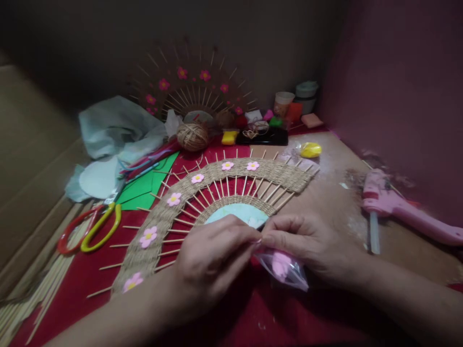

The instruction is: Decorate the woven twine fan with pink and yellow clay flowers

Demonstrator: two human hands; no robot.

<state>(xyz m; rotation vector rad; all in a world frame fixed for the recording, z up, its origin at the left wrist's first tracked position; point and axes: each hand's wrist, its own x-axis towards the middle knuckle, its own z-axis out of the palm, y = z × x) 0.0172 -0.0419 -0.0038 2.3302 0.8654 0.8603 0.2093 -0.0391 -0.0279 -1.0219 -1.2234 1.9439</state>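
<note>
Both my hands meet at the front centre, fingers pinched together at the top of a small clear plastic bag (294, 275). A lump of pink clay (281, 264) shows inside the bag, which hangs below the fingertips. My left hand (217, 253) is closed at the bag's left end; my right hand (307, 243) pinches beside it. Just beyond them lies a fan-shaped woven piece (152, 226) of twine and thin sticks, with pink flowers (174, 199) along its band. Its pale blue half-round centre (235, 212) is partly hidden by my left hand.
A pink glue gun (398, 205) lies at right. Scissors (101, 226) and thin sticks (54, 279) are at left. Behind are a twine ball (193, 136), a yellow clay packet (311, 150), a black tray (278, 137), a paper cup (283, 102) and a second flowered fan (173, 89).
</note>
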